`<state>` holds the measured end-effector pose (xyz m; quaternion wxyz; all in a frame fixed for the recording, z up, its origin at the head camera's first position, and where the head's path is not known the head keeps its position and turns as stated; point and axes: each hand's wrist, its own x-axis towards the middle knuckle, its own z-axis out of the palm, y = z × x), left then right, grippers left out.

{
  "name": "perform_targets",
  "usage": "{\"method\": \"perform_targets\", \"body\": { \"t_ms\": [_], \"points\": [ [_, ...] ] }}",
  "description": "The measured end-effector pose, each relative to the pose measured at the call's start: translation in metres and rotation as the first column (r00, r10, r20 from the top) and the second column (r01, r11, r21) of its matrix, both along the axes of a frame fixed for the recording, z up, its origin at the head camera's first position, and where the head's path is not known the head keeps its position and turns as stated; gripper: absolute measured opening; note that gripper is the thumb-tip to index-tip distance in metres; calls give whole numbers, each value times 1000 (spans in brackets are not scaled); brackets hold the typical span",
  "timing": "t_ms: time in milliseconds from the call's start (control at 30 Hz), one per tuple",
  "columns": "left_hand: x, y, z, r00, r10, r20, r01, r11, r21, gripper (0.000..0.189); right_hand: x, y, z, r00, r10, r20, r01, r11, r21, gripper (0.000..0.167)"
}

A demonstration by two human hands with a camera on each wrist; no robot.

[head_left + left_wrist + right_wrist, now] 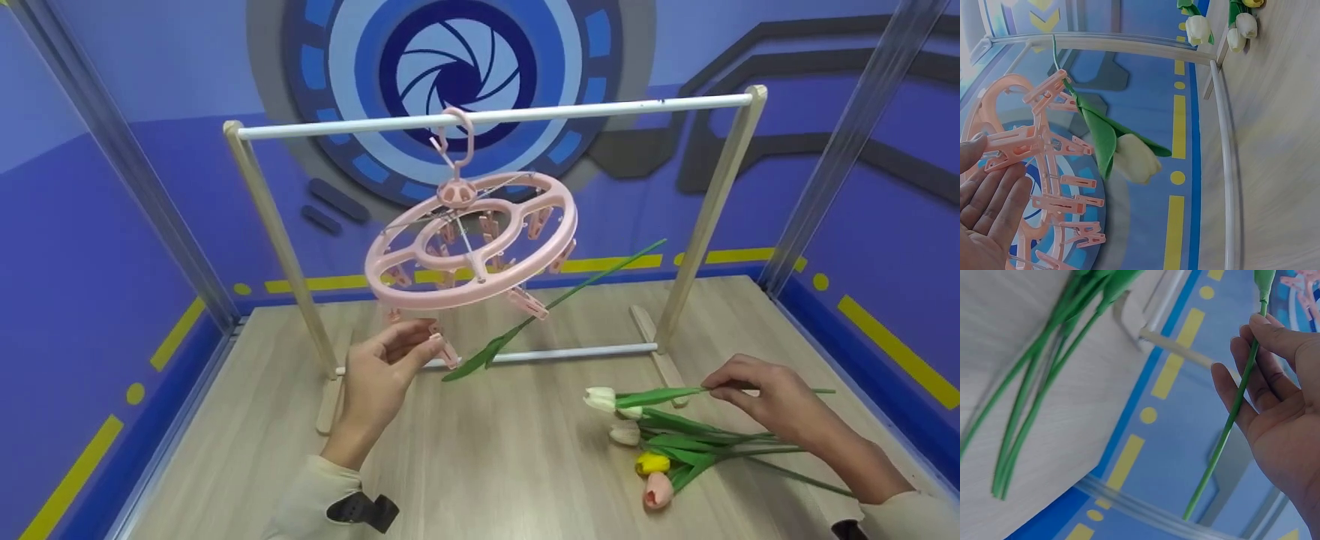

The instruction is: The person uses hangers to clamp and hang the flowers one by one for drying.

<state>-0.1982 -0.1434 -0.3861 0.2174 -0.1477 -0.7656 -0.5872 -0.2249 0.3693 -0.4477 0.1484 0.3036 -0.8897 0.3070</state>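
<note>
My left hand (382,375) pinches a pink clothespin (448,352) at the near edge of a round pink clip hanger (480,289). The left wrist view shows that clothespin (1013,146) between thumb and fingers. Another clothespin (529,303) beside it grips the stem of a tulip, whose white bloom (1137,157) hangs downward. My right hand (772,397) pinches the stem of a white tulip (600,399), its bloom pointing left, above other tulips. In the right wrist view the green stem (1235,408) runs across the fingers.
A rack with a white top bar (600,111) and wooden legs (709,217) carries the hanger. White, yellow and pink tulips (658,489) lie on the wooden table (480,465) at the right. Patterned blue walls (150,225) enclose the back and sides.
</note>
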Motion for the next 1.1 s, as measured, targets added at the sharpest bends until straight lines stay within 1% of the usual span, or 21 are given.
{"method": "perform_targets", "body": {
  "t_ms": [200,333,467,600,767,867,967,1100],
  "points": [
    [-1,3,-2,999,-12,-47,12,1000,12,25,3,-19,11,998,60,-4,-60,998,-17,34],
    [-1,5,-3,998,-19,-66,20,1000,20,26,3,-32,18,993,112,-25,-113,993,-31,36],
    [0,8,-2,998,-22,-62,23,999,22,26,3,-45,25,988,144,-54,-145,989,-23,39],
    [0,12,-1,998,-29,-56,30,999,20,26,3,-57,32,986,151,-65,-151,988,-5,38],
    [1,16,0,998,-33,-58,35,999,32,25,6,-71,41,978,197,-75,-198,980,-6,38],
    [2,18,0,997,-38,-62,40,999,30,25,6,-80,47,967,230,-107,-231,973,3,37],
    [3,20,1,997,-49,-63,51,998,29,26,6,-89,52,955,252,-158,-251,968,26,37],
    [3,22,2,996,-60,-66,63,997,42,27,5,-101,58,946,259,-195,-258,966,29,35]
  ]
}}
